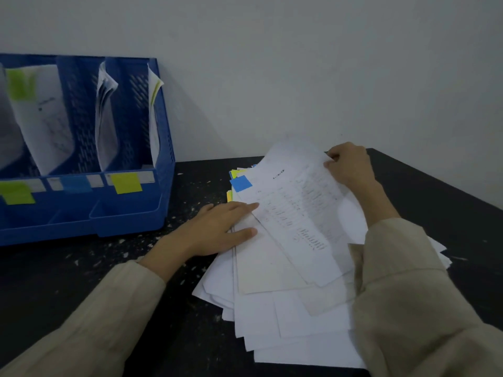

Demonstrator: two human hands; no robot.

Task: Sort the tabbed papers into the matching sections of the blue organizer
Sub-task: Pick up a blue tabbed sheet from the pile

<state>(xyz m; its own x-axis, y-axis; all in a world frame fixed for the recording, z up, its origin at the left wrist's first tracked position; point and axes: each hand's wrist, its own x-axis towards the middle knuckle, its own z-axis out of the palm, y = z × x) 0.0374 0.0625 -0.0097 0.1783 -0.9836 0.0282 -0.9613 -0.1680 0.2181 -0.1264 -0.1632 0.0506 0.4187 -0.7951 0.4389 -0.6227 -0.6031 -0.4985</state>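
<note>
one sheet: blue tab, long axis slanting away
right hand: pinches its far corner
left hand: flat on pile
organizer: left, nearer left hand

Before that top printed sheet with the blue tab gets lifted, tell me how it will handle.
The white printed sheet with the blue tab will likely flop: papers standing in the blue plastic organizer already curl over. It looks light, since the right hand raises its far corner by a pinch. It may slide off the loose white paper stack; the left hand rests there.
</note>
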